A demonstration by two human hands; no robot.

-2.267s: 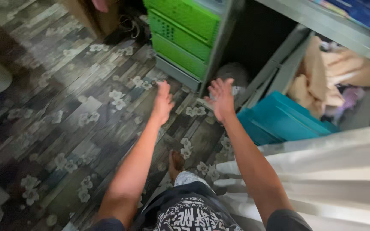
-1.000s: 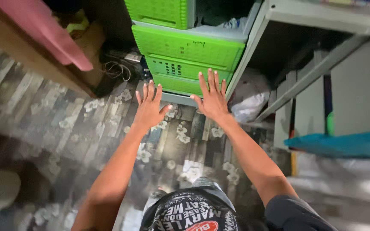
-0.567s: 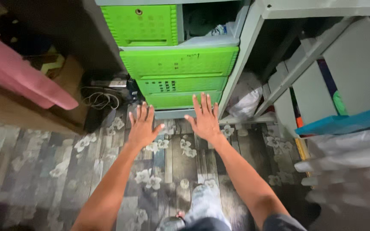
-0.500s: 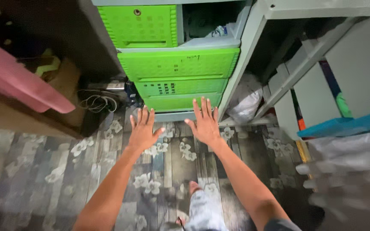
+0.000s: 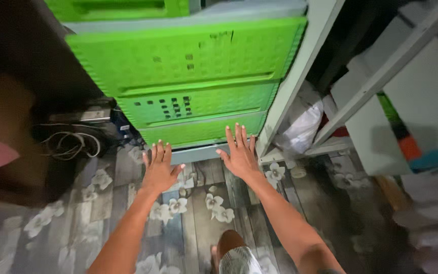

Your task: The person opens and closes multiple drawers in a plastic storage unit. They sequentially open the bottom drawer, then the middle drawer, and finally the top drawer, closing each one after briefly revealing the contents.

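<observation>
Both my arms reach forward and down toward a stack of green plastic drawers (image 5: pixel 188 66) in a grey frame. My left hand (image 5: pixel 159 167) is spread flat, palm down, just in front of the bottom drawer (image 5: pixel 198 131), holding nothing. My right hand (image 5: pixel 239 152) is also spread with fingers apart, its fingertips at the lower edge of that bottom drawer. Neither hand grips anything. Whether the fingers touch the drawer front is unclear.
A grey metal shelf upright (image 5: pixel 300 76) stands right of the drawers, with a crumpled white plastic bag (image 5: pixel 300 124) beneath. Coiled cables (image 5: pixel 69 144) lie on the floor at left beside a brown box (image 5: pixel 6 147). The wood-pattern floor (image 5: pixel 193 213) has flower prints. My foot (image 5: pixel 229 246) shows below.
The view has moved closer and lower toward the green drawers. Both open hands have advanced to the bottom drawer's edge.
</observation>
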